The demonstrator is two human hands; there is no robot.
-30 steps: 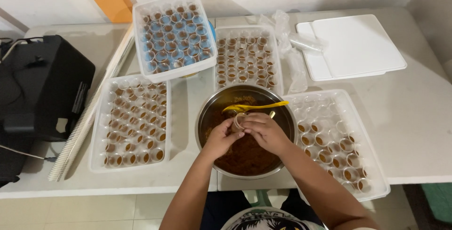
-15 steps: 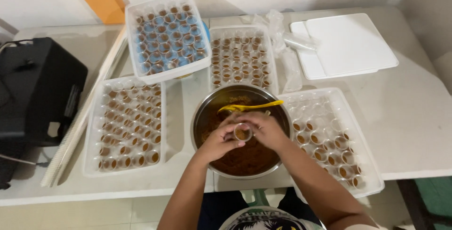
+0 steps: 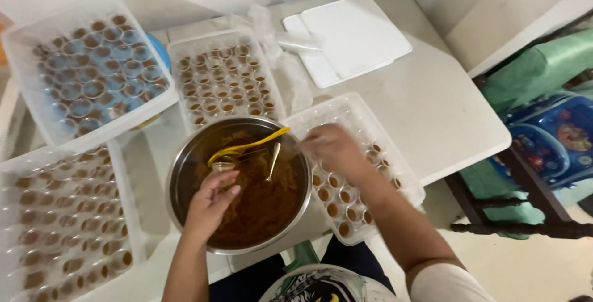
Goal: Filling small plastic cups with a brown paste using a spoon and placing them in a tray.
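A metal bowl [image 3: 183, 151] of brown mixture stands in front of me. Over it, my left hand [image 3: 209, 202] holds a small clear cup [image 3: 223, 167] at the fingertips. A yellow spoon [image 3: 250, 146] and a small metal spoon [image 3: 273, 161] lie in the bowl. My right hand [image 3: 332, 148] is blurred and reaches right, across the bowl's rim and over the near end of the right tray [image 3: 383, 135] of small filled cups. Its fingers are curled, and whether they hold anything is unclear.
Three more clear trays of small filled cups surround the bowl: far left [image 3: 37, 113], middle back [image 3: 185, 46] and near left [image 3: 126, 215]. White lids [image 3: 355, 36] and crumpled plastic [image 3: 281, 61] lie behind. The table edge [image 3: 482, 147] drops off at right, beside blue and green items [image 3: 550, 135].
Both hands were together over the bowl on one cup. They have parted: the right hand swung out to the right tray, the left stays over the bowl. The view shifted right.
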